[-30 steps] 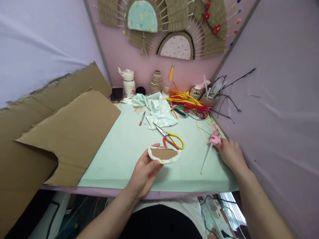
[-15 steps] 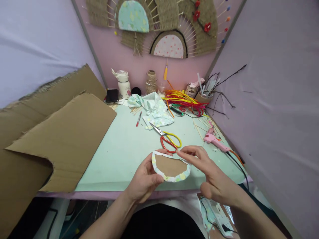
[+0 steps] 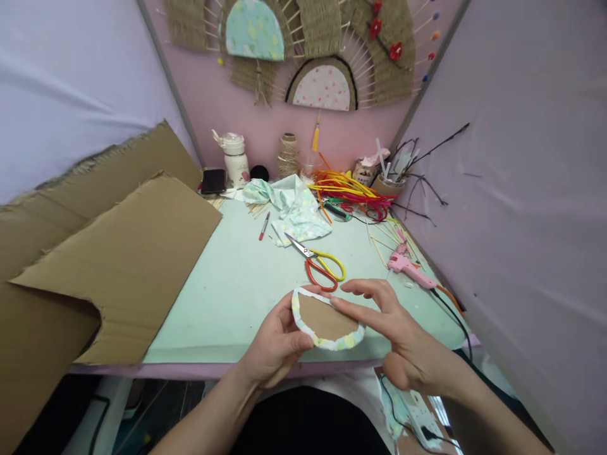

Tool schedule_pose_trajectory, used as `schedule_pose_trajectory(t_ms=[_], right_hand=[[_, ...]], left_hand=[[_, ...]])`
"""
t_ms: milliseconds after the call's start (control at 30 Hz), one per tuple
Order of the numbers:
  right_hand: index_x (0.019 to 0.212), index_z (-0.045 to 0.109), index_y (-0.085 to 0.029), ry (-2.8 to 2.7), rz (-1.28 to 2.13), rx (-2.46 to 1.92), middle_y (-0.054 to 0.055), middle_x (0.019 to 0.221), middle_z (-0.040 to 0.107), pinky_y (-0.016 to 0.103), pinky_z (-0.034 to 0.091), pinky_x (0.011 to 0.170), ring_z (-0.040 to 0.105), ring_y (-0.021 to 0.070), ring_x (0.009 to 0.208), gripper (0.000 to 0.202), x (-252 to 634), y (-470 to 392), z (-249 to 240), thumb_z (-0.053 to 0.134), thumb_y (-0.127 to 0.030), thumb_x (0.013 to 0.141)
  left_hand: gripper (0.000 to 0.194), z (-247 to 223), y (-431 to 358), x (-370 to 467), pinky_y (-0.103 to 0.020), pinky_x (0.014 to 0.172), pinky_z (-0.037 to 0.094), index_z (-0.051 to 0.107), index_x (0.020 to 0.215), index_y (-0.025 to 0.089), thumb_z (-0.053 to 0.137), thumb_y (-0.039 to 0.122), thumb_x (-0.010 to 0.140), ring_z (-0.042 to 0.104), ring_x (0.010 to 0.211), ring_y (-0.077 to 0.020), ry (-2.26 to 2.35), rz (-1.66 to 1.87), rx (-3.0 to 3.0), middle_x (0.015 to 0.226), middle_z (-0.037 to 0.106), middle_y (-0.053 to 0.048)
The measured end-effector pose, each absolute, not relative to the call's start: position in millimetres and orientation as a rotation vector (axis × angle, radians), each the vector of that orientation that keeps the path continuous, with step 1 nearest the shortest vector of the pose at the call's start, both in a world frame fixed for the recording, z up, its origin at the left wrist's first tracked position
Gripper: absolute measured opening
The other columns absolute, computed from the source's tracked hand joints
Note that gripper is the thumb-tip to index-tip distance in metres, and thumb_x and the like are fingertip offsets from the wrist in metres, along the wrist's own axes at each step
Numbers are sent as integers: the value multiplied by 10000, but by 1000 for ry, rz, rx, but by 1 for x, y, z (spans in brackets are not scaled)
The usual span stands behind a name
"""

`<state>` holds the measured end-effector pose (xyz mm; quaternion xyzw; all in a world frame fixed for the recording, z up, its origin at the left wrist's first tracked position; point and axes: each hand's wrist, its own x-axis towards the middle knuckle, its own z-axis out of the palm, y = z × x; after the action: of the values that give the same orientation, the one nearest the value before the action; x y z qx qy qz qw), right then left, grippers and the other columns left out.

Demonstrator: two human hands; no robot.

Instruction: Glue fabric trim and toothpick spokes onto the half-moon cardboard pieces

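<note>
Left edge of table (image 3: 208,316): brown cardboard sheets (image 3: 142,240), overlapping, nearer one lying over the table's left side. Back-left corner: dark phone (image 3: 214,181), white bottle (image 3: 236,164) upright just beside it. Red-ended pen (image 3: 264,227) lies further in. Left hand (image 3: 275,344) near front edge, pinching half-round cardboard piece (image 3: 329,319): thumb on the near-left rim, fingers behind. Twine spool (image 3: 288,157) stands at back edge; crumpled floral cloth (image 3: 298,205) in front of it. Scissors (image 3: 308,253) mid-table, blades toward the cloth, handles just beyond the piece. Piece is held up over the front middle, tilted, brown face showing, pale floral fabric folded around its rim. Bundle of colored cords (image 3: 353,188) at back edge, cup of sticks (image 3: 389,186) at back-right corner. Right hand (image 3: 403,338): fingers loosely spread, index tip on the piece's straight far edge, thumb clear, not gripping. Pink glue gun (image 3: 411,272) lies by right edge.
</note>
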<state>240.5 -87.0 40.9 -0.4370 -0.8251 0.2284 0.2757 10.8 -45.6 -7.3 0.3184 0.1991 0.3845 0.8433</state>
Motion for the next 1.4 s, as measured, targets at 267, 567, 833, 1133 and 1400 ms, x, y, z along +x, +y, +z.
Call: schedule_pose_trajectory(t_ms=[267,567,833,1133,1400], right_hand=[[1487,421,-358,-2068,721,-1150,103,1351,409,474,365,1104,425,308,1286,893,251,-86,34,181,-862,790],[1511,378,-335,-2366,516,-1304,149,1451,403,542,393,1076,372,340,1318,955,236,-79,21,284,-861,719],[1514,367,-340,-2380,475,-1252,143,1503,361,532,390,1076,361,345,1363,969,242,-79,15,204,-877,725],[1425,520,-319,-2078,572,-1216,123,1440,442,461,435,1036,463,308,1288,876,247,-82,17,201,-848,802],[796,712,-188,-1447,824,-1455,36,800,692,285,487,704,625,176,765,260,213,-61,3,601,-402,892]], left_hand=[[640,-5,-45,14,-380,966,486,636,1214,251,884,232,624,585,1193,-318,396,740,698,1323,611,-101],[495,-2,-46,20,-290,784,548,626,1125,186,798,134,663,681,949,-217,578,588,621,1076,692,-86],[484,-9,-43,21,-264,736,551,596,1137,196,751,105,688,697,871,-187,599,538,648,1050,701,-70],[521,-3,-40,18,-279,778,528,584,1176,221,747,104,696,675,930,-190,617,583,699,1112,692,-61],[391,-12,-39,28,-297,939,451,646,1098,196,757,145,727,623,1010,-180,695,887,765,1083,701,-38]])
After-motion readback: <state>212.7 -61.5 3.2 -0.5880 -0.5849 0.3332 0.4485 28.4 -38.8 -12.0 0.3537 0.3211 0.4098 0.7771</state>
